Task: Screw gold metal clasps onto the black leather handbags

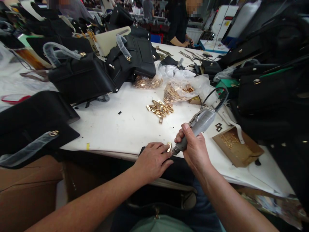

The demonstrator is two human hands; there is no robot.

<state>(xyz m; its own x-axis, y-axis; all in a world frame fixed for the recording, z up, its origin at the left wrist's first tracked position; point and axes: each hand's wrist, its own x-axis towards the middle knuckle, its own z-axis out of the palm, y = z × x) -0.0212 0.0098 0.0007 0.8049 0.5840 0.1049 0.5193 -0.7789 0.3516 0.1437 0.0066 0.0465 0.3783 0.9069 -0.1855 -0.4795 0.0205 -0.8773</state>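
My right hand (194, 145) is wrapped round a grey electric screwdriver (199, 124), its cable rising at the back. The tool's tip points down and left at a small gold metal plate (169, 147), close to my left fingertips. My left hand (153, 161) lies palm down with its fingers stretched out on a black handbag (180, 166) at the table's front edge. The fingertips touch or nearly touch the gold plate. Whether a screw sits under the tip is too small to tell. The bag's open inside shows on my lap below.
A pile of gold plates (160, 109) lies mid-table, with clear bags of gold parts (177, 91) behind it. A cardboard tray (238, 146) of small gold screws stands at right. Black handbags (80, 77) crowd the left and right sides. A person (180, 24) works across the table.
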